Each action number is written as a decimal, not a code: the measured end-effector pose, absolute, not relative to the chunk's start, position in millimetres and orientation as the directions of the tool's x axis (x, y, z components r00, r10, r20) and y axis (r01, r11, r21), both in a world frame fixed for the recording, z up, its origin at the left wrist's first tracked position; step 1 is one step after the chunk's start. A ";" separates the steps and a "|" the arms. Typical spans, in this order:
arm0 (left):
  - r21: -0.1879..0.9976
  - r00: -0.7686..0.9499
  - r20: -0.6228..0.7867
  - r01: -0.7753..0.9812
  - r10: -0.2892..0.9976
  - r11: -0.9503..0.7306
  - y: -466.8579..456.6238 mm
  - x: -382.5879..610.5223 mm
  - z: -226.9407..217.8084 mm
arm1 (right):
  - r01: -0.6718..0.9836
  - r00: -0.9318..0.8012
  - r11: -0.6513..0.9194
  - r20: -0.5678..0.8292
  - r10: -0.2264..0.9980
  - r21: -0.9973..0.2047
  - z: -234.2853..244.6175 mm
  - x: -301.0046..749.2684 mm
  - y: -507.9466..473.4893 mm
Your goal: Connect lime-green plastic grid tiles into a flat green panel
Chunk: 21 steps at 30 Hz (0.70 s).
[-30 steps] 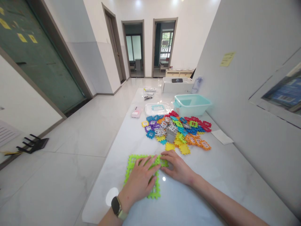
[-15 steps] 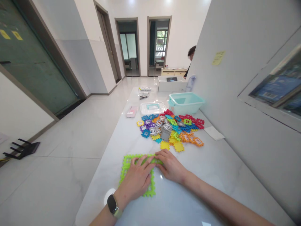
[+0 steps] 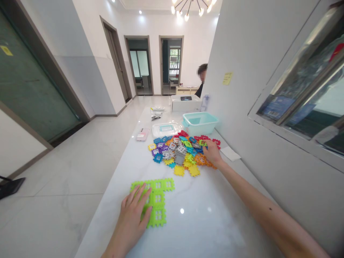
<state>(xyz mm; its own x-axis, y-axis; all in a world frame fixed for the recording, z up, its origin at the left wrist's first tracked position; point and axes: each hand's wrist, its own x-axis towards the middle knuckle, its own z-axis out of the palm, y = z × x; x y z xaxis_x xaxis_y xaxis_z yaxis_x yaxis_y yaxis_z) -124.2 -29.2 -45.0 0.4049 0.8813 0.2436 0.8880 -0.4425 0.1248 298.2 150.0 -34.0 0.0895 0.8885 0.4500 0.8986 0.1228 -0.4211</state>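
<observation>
My left hand point(image 3: 133, 211) lies flat with fingers spread on a lime-green panel of joined square tiles point(image 3: 158, 199) near the front of the white table point(image 3: 204, 222). Farther back, my right hand point(image 3: 212, 152) reaches into the right side of a pile of coloured interlocking tiles point(image 3: 178, 150). Its fingers curl down over a green tile there; whether they grip it I cannot tell. Two loose yellow tiles point(image 3: 186, 170) lie at the pile's near edge.
Behind the pile stand a clear lidded box point(image 3: 165, 129), a teal tub point(image 3: 200, 123) and a white box point(image 3: 186, 103). A pink phone point(image 3: 142, 134) lies at the left. White paper point(image 3: 229, 153) rests by the right-hand wall. A person point(image 3: 201, 80) stands at the table's far end.
My right hand left the green panel and reached forward into the tile pile. My left hand slid lower on the panel. The camera tilted up.
</observation>
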 end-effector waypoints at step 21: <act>0.170 0.367 0.170 0.903 0.914 -0.394 12.1 -162.6 -45.3 | 0.857 0.037 0.219 0.479 0.877 -0.467 -47.1 304.1 138.7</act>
